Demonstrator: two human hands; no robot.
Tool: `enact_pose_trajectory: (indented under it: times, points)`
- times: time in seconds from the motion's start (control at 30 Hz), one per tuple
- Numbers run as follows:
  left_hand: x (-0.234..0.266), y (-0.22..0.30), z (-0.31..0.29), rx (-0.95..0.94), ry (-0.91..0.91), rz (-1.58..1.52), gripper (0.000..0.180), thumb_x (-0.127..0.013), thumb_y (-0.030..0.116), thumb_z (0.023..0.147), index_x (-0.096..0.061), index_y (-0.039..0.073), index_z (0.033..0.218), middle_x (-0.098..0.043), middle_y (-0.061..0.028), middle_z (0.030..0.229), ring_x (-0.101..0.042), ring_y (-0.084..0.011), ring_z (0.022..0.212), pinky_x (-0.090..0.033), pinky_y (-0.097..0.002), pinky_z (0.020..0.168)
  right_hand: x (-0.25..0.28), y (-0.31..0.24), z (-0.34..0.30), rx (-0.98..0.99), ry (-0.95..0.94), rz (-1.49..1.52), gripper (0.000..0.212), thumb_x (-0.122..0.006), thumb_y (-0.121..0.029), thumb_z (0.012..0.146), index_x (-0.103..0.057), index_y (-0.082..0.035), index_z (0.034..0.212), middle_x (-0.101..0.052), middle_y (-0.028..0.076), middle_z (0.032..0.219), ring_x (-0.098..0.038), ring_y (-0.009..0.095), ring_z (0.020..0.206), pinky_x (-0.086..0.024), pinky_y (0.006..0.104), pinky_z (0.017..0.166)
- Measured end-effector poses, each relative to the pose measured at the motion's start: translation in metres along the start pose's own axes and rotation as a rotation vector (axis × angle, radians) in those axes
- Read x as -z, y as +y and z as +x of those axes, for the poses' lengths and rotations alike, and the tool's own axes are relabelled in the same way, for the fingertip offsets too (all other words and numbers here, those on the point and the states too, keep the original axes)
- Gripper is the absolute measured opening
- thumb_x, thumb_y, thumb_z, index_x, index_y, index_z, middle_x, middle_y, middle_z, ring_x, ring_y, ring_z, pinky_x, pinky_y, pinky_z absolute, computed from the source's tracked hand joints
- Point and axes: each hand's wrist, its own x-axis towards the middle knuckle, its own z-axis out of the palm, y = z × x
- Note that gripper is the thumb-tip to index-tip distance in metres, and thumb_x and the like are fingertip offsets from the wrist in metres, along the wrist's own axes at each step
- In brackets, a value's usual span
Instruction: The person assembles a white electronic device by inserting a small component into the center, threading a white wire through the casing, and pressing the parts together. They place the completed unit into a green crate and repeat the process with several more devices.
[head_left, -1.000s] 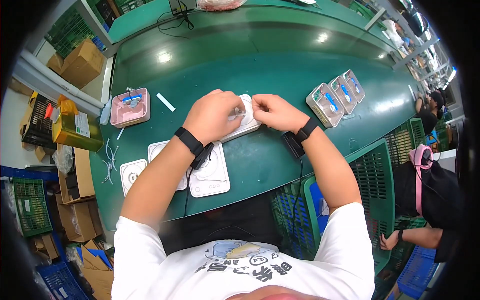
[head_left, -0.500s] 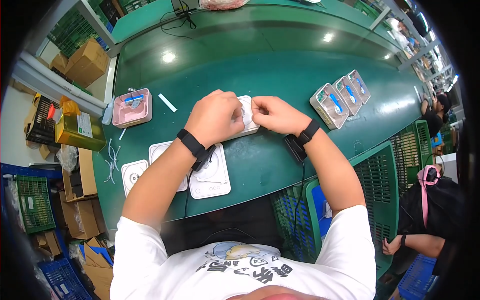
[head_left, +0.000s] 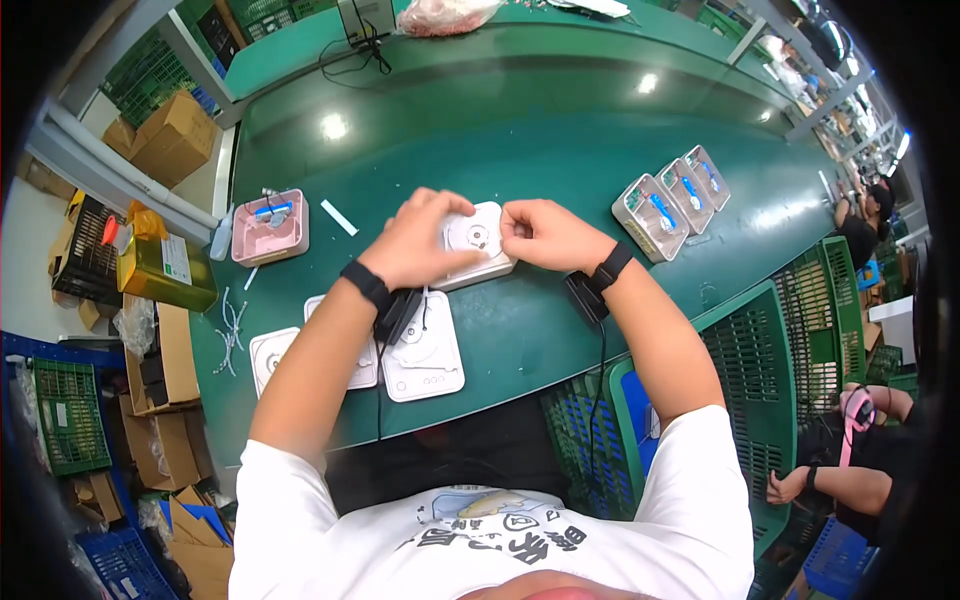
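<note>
Biggest first, clock faces set on mid-view, 12 at top. Green bench (head_left: pixel 530 325) runs right across the middle. Green crate (head_left: pixel 745 375) btw 3 & 4, tilted up just beside the bench edge; at approx 4 a co-worker (head_left: pixel 850 488) in black has one hand at the crate's edge.

White panels (head_left: pixel 430 365) lie flat btw 7 & 9, some partly under the L forearm. Three open boxes (head_left: pixel 655 220) stand in a row at 2, each w/ a blue part inside.

L hand (head_left: pixel 418 238), at btw 10 & 11 near centre, arches round the L side of the white device (head_left: pixel 478 238) — thumb and fingers well apart, thumb along the near side, fingers at the far side. R hand (head_left: pixel 545 235), btw 1 & 2, is at the device's R edge, fingers curled, tips together; can't tell if anything thin is pinched btw them. Both wrists wear a black band (head_left: pixel 613 264).

Yellow tin (head_left: pixel 150 275) just past 9, w/ an orange item on top. White device itself sits on the bench at 12, close in — btw the hands, round hub showing up top.

Pink box (head_left: pixel 272 250) btw 9 & 10, open, blue part inside. Pale strands (head_left: pixel 232 325) in a loose bunch just short of 9. White strip (head_left: pixel 339 217) flat at 10.
</note>
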Motion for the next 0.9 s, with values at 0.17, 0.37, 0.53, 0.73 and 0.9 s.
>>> enact_pose_trajectory:
  times: [0.17, 0.37, 0.53, 0.73, 0.9]
  points:
    - [0.01, -0.01, -0.009, -0.222, 0.058, 0.078, 0.076, -0.09, 0.046, 0.089, -0.062, 0.008, 0.149, -0.064, -0.0187, 0.138, -0.065, -0.0351, 0.131, -0.054, -0.0436, 0.113, 0.0, -0.031, -0.01, 0.15, 0.243, -0.122, 0.046, -0.08, -0.019, 0.089, -0.07, -0.009, 0.132, -0.068, 0.008, 0.116, -0.064, 0.019, 0.099, -0.055, 0.0349, 0.085]
    - [0.014, -0.019, 0.016, 0.299, -0.059, -1.142, 0.053, -0.062, 0.048, 0.11, -0.067, 0.008, 0.144, -0.072, -0.0118, 0.13, -0.072, -0.0268, 0.118, -0.057, -0.0358, 0.106, -0.014, -0.06, -0.014, 0.694, 0.555, -0.616, 0.092, -0.093, -0.025, 0.078, -0.056, -0.017, 0.162, -0.056, 0.017, 0.16, -0.061, 0.036, 0.135, -0.052, 0.0482, 0.114]
    - [-0.006, -0.065, 0.027, 0.104, -0.197, -1.096, 0.049, -0.046, 0.047, 0.12, -0.07, 0.008, 0.137, -0.078, -0.0074, 0.127, -0.076, -0.0212, 0.11, -0.062, -0.0378, 0.098, -0.032, -0.059, -0.008, 0.691, 0.407, -0.741, 0.095, -0.1, -0.032, 0.069, -0.06, -0.016, 0.154, -0.054, 0.019, 0.164, -0.055, 0.045, 0.146, -0.043, 0.0541, 0.125]
    - [-0.009, -0.05, 0.035, 0.259, -0.319, -0.658, 0.06, -0.043, 0.055, 0.121, -0.072, 0.004, 0.133, -0.078, -0.0102, 0.122, -0.076, -0.0192, 0.106, -0.064, -0.0396, 0.089, -0.029, -0.061, -0.039, 0.293, 0.245, -0.784, 0.084, -0.098, -0.043, 0.073, -0.063, -0.011, 0.143, -0.056, 0.022, 0.158, -0.06, 0.05, 0.139, -0.051, 0.0536, 0.117]
    - [-0.004, -0.04, 0.023, 0.246, -0.221, -0.638, 0.064, -0.043, 0.056, 0.12, -0.071, 0.001, 0.134, -0.078, -0.0116, 0.122, -0.075, -0.019, 0.1, -0.062, -0.0372, 0.087, -0.019, -0.068, -0.077, -0.432, 0.386, -0.919, 0.075, -0.092, -0.053, 0.081, -0.068, -0.008, 0.136, -0.058, 0.025, 0.155, -0.062, 0.048, 0.136, -0.058, 0.0531, 0.107]
